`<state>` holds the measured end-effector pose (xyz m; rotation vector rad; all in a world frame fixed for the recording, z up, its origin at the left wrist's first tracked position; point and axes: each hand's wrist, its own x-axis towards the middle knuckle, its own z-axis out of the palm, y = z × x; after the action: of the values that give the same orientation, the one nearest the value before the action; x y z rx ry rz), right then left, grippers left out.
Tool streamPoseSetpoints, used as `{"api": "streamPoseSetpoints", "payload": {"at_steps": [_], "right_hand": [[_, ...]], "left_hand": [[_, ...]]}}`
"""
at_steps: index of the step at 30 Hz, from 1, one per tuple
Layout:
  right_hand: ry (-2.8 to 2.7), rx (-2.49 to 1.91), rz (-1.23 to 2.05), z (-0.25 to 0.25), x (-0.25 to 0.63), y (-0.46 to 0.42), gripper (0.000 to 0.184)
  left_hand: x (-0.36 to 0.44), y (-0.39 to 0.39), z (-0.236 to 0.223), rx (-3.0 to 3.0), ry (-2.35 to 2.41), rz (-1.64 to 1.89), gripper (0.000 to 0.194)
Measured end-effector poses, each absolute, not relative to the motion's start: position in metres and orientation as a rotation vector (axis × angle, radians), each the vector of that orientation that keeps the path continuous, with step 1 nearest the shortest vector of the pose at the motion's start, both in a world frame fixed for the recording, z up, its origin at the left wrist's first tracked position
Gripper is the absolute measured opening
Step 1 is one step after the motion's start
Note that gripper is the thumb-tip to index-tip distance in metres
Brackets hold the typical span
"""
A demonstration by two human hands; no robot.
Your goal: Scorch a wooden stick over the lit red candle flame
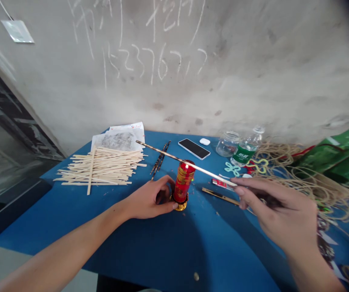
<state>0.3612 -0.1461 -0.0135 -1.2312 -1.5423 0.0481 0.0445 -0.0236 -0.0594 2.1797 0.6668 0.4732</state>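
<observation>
A thin wooden stick (207, 172) is pinched at its near end by my right hand (279, 207). It slants up to the left across the top of a red candle (182, 186) with gold markings, and its far part has dark scorch marks. Whether stick and candle touch, I cannot tell; no flame is plain to see. My left hand (153, 198) closes round the candle's gold base (180, 207), thumb in front. Several dark-marked sticks (161, 157) lie behind the candle. Left of them spreads a pile of pale sticks (110, 168), with one lying crosswise on top.
Papers (131, 136) lie behind the pile on the blue table (150, 247). Toward the back are a phone (194, 148), a white case (204, 141), a glass jar (226, 145) and a water bottle (245, 152). Tangled cord (329, 194) and green bottles (338, 160) crowd the right.
</observation>
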Motion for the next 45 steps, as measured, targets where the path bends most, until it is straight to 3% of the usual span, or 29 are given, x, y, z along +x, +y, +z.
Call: {"api": "streamPoseSetpoints", "payload": {"at_steps": [45], "right_hand": [[-1.646, -1.17, 0.054, -0.0123, 0.3621, -0.1464, 0.018]], "left_hand": [[0.045, -0.0255, -0.0561, 2.197, 0.666, 0.466, 0.04]]}}
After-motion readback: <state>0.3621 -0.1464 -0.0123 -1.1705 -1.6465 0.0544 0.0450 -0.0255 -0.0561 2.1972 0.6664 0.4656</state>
